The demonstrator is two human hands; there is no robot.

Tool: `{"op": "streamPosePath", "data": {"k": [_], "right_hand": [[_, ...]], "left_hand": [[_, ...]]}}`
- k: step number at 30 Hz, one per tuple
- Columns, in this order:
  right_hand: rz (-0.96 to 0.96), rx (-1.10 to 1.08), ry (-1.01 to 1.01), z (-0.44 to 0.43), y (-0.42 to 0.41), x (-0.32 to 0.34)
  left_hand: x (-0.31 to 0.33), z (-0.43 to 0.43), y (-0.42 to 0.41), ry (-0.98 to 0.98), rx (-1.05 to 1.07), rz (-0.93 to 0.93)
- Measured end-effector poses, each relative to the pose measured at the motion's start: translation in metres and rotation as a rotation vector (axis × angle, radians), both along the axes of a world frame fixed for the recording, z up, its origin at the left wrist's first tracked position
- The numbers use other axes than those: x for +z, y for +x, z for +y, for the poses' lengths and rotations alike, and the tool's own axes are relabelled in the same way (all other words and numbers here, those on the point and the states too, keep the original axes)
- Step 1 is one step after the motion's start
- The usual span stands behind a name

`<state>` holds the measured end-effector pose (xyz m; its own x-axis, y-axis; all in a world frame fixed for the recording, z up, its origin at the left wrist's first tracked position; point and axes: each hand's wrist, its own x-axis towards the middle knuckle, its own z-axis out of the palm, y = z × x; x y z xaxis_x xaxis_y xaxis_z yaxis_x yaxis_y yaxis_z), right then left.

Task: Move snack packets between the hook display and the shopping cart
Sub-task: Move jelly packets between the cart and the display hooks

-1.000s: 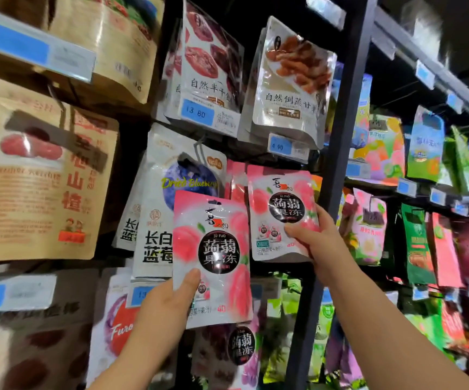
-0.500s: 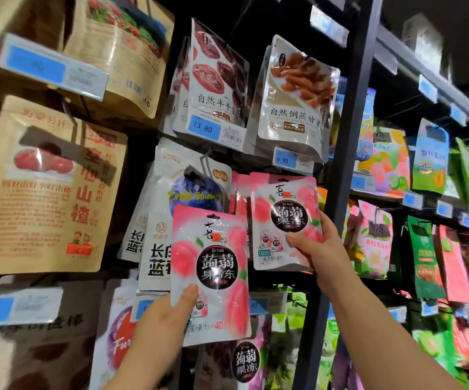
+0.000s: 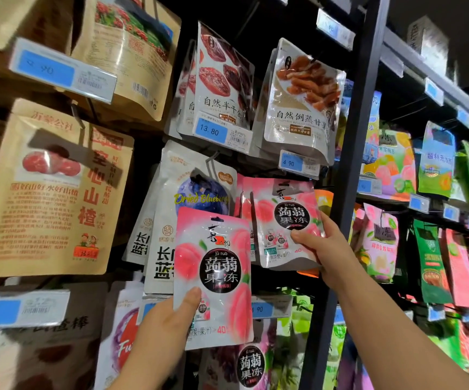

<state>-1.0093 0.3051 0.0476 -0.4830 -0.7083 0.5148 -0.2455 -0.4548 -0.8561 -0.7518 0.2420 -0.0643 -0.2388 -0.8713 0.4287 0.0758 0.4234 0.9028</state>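
Thumbs [image 3: 192, 298] are pressing the fronts as we are pinching one pink packet [image 3: 216, 277] low in our left hand [image 3: 165, 327], in front of the blueberry bags [image 3: 188, 198], and a second pink packet [image 3: 283, 220] by the rack [image 3: 359, 136] in our right hand [image 3: 328, 249], best sliding it out straight and slowly.

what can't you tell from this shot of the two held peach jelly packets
Head view:
- Shopping cart: outside the frame.
- Hook for the rear peach jelly packet in the right hand: not visible below the 4.90 price tag; hung or free unclear.
- Left hand fingers: behind the front peach jelly packet; only the thumb shows.
- Lower-left price tag: blurred, digits unreadable.
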Motion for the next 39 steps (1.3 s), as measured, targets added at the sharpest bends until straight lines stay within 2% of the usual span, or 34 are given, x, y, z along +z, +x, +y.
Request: {"op": "streamPosePath", "data": {"k": [3,6,9,11,15,19,22,25,27,30,34,39], "right_hand": [[0.007,-0.018,0.058,-0.006,-0.002,0.002],[0.014,-0.038,0.084,-0.013,-0.004,0.001],[0.031,-0.144,0.086,-0.017,-0.003,-0.005],[0.145,-0.318,0.102,-0.015,0.001,-0.010],[0.527,-0.655,0.092,-0.002,0.018,-0.012],[0.680,-0.730,0.028,0.008,0.029,-0.016],[0.706,-0.589,0.001,0.021,0.045,-0.016],[0.541,-0.215,0.132,0.023,0.052,-0.018],[0.452,-0.089,0.212,0.020,0.047,-0.021],[0.326,0.053,0.154,0.021,0.041,-0.025],[0.226,0.188,0.121,0.025,0.031,-0.027],[0.152,0.155,0.055,0.029,0.022,-0.021]], "left_hand": [[0.001,0.001,-0.001,-0.006,0.023,-0.045],[0.004,0.003,-0.001,-0.004,0.005,-0.006],[0.008,0.005,-0.004,0.013,-0.064,0.007],[0.008,0.002,-0.007,0.004,-0.088,0.039],[0.007,-0.003,-0.016,-0.013,-0.077,0.063],[0.010,0.002,-0.023,-0.026,-0.117,0.053],[0.012,0.005,-0.030,-0.043,-0.132,0.059],[0.013,0.010,-0.032,-0.050,-0.147,0.043],[0.014,0.011,-0.035,-0.033,-0.184,0.080],[0.020,0.013,-0.044,-0.058,-0.208,0.097],[0.034,0.013,-0.062,-0.081,-0.264,0.075],[0.055,0.014,-0.086,-0.053,-0.268,0.076]]}}
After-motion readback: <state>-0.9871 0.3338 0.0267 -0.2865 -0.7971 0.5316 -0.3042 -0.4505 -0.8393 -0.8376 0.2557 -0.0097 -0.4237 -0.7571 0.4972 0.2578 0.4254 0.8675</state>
